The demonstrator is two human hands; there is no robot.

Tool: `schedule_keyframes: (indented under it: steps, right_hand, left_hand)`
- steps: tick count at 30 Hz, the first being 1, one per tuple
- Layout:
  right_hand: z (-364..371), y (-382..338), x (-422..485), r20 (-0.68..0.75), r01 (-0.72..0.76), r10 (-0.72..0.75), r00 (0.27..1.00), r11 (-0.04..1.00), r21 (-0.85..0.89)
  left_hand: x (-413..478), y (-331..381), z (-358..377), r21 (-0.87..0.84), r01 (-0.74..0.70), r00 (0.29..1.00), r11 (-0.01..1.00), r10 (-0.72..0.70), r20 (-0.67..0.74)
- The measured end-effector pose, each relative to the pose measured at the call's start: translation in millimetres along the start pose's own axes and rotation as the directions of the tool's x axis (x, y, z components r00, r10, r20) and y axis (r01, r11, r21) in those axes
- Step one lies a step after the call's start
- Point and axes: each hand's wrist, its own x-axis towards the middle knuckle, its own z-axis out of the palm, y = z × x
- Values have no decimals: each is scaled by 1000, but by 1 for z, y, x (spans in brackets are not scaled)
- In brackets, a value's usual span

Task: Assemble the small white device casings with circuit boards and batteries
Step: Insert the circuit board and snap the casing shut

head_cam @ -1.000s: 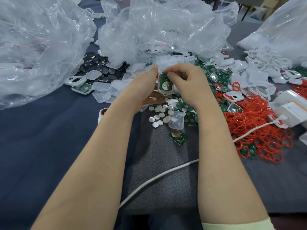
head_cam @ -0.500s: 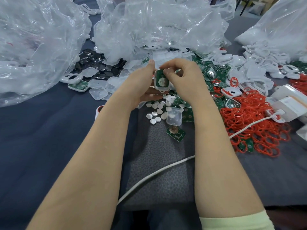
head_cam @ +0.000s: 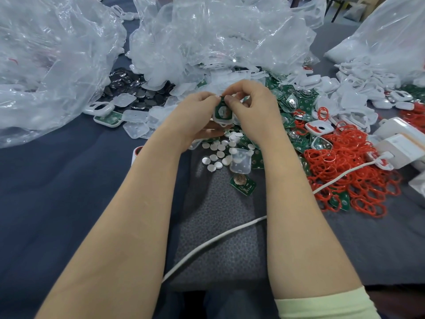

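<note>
Here, in the head view, the only one given, both hands meet above the bench [head_cam: 57, 180], toward 12 o'clock from the picture's middle. The left hand [head_cam: 195, 113] grips a small white casing [head_cam: 221, 122] from its 9 o'clock side, fingers curled under it. The right hand [head_cam: 253, 107] comes in from 3 o'clock and pinches the top edge of the green circuit board [head_cam: 222, 110] that lies in the casing's open face. The casing is thus between the two hands, touching both and held clear of the bench. Its long axis runs roughly from 12 to 6 o'clock, and its open face is turned toward the camera.

The board appears not fully pressed home. Seating it likely means pushing along that axis, and the right hand is better placed for that.

The casing is smooth, rounded-square moulded plastic. The board is flat and glossy green, with a round pale metal patch at its middle. At 6 o'clock from the hands lie the batteries [head_cam: 217, 155], flat silvery discs, beside a clear plastic cover [head_cam: 240, 161] and a loose board [head_cam: 242, 184]. Thin red rings [head_cam: 345, 169] are heaped at 4 o'clock, and crinkled clear bags [head_cam: 207, 31] rise at 12 o'clock.
</note>
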Motion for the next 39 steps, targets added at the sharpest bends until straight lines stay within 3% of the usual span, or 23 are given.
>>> schedule_keyframes:
  steps: [7,12,15,20,27,35,39]
  right_hand:
    - [4,3,1,-33,-1,1,999,1000,15]
    - [4,5,3,-11,-166,170,985,971,174]
    - [5,5,2,38,-200,197,980,957,212]
    - [11,2,2,-18,-200,208,978,956,216]
    - [10,3,2,-62,-182,209,976,938,296]
    - [13,0,2,-89,-185,214,973,949,256]
    - [7,-1,0,-48,-196,218,975,940,280]
  left_hand:
    - [1,-2,-2,53,-45,999,998,44,22]
    - [0,-2,-3,60,-113,993,992,114,-20]
    - [-1,-2,-1,146,-178,982,973,186,-42]
    - [-4,-2,5,251,-224,966,942,249,-68]
    - [-6,-2,8,214,-258,957,942,280,-77]
    - [-2,-5,7,251,-286,945,925,316,-88]
    - [-1,-6,7,101,-230,966,968,239,-95]
